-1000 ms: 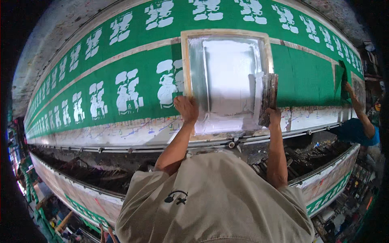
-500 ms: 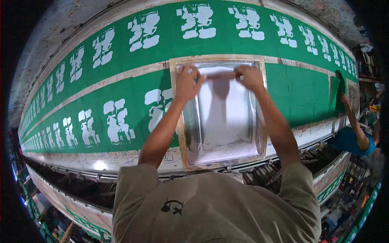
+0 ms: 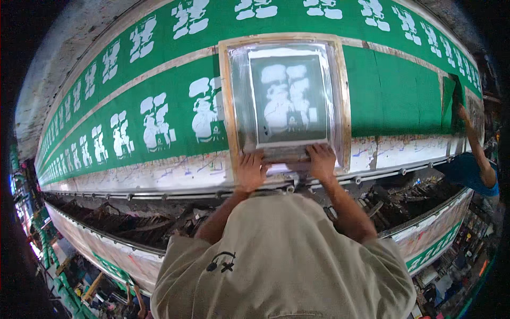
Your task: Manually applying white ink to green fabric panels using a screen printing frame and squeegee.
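A squeegee (image 3: pixel 287 154) lies across the near end of a wooden-framed printing screen (image 3: pixel 225 101). Its left end is in my left hand (image 3: pixel 252 169) and its right end in my right hand (image 3: pixel 322 161), fingers of both curled over it. Through the mesh a white figure pattern (image 3: pixel 284 101) shows, with white ink streaked along the borders. The screen rests flat on green fabric (image 3: pixel 393 95) spread along a long table. To its left runs a row of white prints (image 3: pixel 155 122), and another row lies beyond the screen. The squeegee's blade edge is hidden.
At the right, another person in blue (image 3: pixel 475 173) reaches to a raised fabric flap (image 3: pixel 451 98). A metal rail (image 3: pixel 372 175) follows the near table edge. Behind me stands a second table (image 3: pixel 106 239), past a gap littered with scraps. Another person's hand (image 3: pixel 139 300) shows at lower left.
Both my hands have drawn the squeegee from the screen's far end to its near end. White ink that covered the mesh has gone from the middle, and the pattern now shows. The view has shifted.
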A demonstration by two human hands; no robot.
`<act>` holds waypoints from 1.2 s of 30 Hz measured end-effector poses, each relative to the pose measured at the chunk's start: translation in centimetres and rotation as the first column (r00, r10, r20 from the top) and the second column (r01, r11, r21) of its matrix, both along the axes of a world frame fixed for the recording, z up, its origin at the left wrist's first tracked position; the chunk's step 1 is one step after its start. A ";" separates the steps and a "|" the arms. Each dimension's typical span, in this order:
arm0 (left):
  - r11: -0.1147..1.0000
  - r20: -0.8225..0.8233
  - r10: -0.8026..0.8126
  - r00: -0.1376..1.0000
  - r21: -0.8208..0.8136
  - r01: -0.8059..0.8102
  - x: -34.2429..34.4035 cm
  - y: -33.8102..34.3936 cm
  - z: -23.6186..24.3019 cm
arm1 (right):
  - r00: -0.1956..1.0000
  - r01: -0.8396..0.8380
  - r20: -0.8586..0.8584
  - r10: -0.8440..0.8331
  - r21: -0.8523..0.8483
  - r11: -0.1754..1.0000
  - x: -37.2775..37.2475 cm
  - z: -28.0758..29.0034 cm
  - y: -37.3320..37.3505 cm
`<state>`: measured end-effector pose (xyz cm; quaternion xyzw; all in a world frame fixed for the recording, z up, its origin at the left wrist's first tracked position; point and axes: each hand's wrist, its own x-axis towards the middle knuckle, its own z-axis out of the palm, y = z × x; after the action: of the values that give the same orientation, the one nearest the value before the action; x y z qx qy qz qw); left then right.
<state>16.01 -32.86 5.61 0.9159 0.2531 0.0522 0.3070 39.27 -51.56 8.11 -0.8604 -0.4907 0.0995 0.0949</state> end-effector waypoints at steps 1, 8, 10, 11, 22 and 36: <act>0.999 -0.064 -0.033 0.997 0.015 0.034 0.2 0.8 -0.1 | 1.000 -0.029 0.002 0.029 -0.012 1.000 0.4 0.2 0.2; 0.765 0.344 0.636 0.691 -0.164 -0.623 1.8 8.2 0.8 | 0.992 -0.103 -0.061 0.106 0.062 0.993 2.8 3.0 1.0; 0.650 0.324 0.731 0.600 -0.063 -0.757 1.3 8.8 1.0 | 0.972 -0.098 -0.221 0.074 -0.099 0.990 2.1 4.0 1.5; 0.661 0.322 0.725 0.609 -0.075 -0.747 0.9 8.9 0.9 | 0.970 -0.104 -0.233 0.074 -0.116 0.988 2.0 4.3 1.9; 0.681 0.223 0.689 0.690 0.129 -0.721 -1.1 11.1 -3.8 | 0.958 -0.144 -0.276 0.080 -0.221 0.965 2.3 3.3 1.6; 0.855 0.121 0.516 0.848 -0.127 -0.502 3.1 10.5 -1.8 | 0.990 -0.017 0.138 -0.009 0.189 0.982 -1.3 -1.3 -5.0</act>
<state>19.13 -22.40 3.77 0.7945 0.4650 0.1891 0.3417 37.94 -56.54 6.77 -0.8512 -0.5052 -0.0077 0.1422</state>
